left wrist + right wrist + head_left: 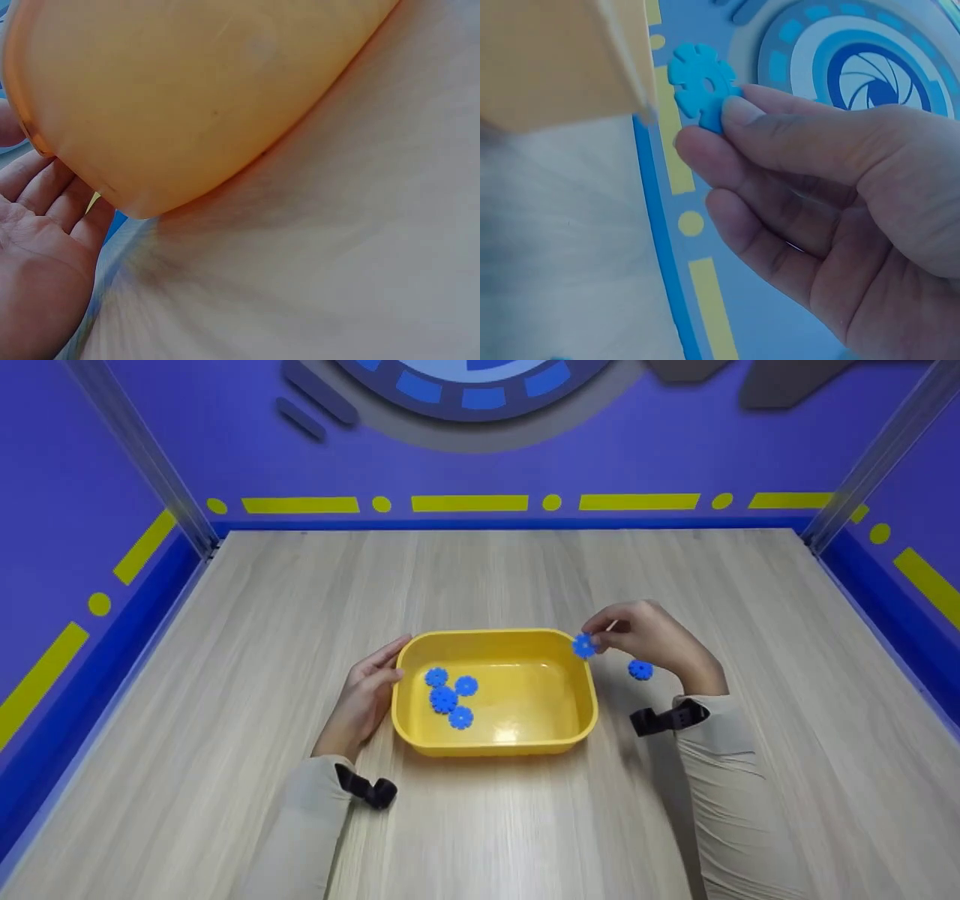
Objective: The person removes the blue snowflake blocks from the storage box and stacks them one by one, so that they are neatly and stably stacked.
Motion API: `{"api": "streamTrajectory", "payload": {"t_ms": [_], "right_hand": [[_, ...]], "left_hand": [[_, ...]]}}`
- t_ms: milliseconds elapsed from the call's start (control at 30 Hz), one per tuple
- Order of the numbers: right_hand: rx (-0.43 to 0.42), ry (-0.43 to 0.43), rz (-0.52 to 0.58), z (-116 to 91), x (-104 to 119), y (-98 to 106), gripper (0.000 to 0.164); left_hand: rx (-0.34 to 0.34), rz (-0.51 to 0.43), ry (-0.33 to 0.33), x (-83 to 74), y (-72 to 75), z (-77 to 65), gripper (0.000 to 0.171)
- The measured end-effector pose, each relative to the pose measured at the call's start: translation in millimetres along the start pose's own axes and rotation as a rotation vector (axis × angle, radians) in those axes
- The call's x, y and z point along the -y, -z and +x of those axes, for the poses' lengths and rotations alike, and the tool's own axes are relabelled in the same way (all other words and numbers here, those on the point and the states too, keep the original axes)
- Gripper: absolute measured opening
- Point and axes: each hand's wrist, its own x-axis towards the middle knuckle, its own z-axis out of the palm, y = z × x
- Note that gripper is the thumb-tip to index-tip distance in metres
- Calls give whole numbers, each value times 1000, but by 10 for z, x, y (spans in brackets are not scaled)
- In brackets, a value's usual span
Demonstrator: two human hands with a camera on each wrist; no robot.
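Yellow plastic tub (510,692) in its grip, the left hand (360,701) should hold steady. Blue, round, notched discs (444,700) lie inside. The right hand (652,645) pinches another disc (584,645) at the right rim; best drop it low. One more disc (640,670) lies on the table (300,622).

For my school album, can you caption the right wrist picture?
The right hand pinches a blue notched disc near the yellow tub.
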Motion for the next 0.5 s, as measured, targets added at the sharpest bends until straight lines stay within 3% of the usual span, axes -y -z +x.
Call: {"api": "streamTrajectory", "payload": {"t_ms": [500], "right_hand": [[-10, -120, 18, -197, -354, 74, 17]], "left_hand": [[-5, 6, 4, 2, 1, 4, 58]]}}
